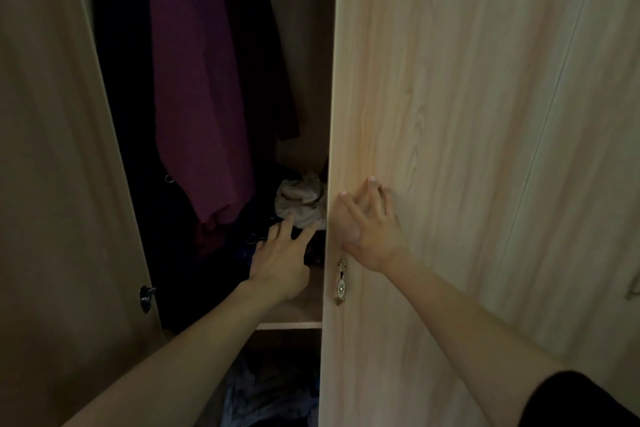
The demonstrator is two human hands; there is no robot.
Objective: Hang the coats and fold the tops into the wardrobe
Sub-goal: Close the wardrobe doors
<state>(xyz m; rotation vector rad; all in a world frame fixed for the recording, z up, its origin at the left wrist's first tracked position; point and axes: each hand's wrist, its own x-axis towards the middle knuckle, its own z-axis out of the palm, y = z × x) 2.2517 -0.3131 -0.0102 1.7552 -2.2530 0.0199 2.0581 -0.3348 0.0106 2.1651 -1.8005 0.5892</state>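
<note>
Our right hand (363, 229) steadies the door (485, 114), fingers (372, 192) splayed. Our left hand (280, 262), fingers wide, reaches for tops (299, 201) at twelve o'clock.

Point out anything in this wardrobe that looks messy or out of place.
A pale garment lies crumpled, not folded, on the shelf, just beyond the left hand. The hanging purple coat looks orderly.

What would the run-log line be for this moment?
left hand: open, reaching toward crumpled pale cloth on wooden shelf | right hand: fingers spread on light wooden wardrobe door | purple coat: hanging inside
</note>
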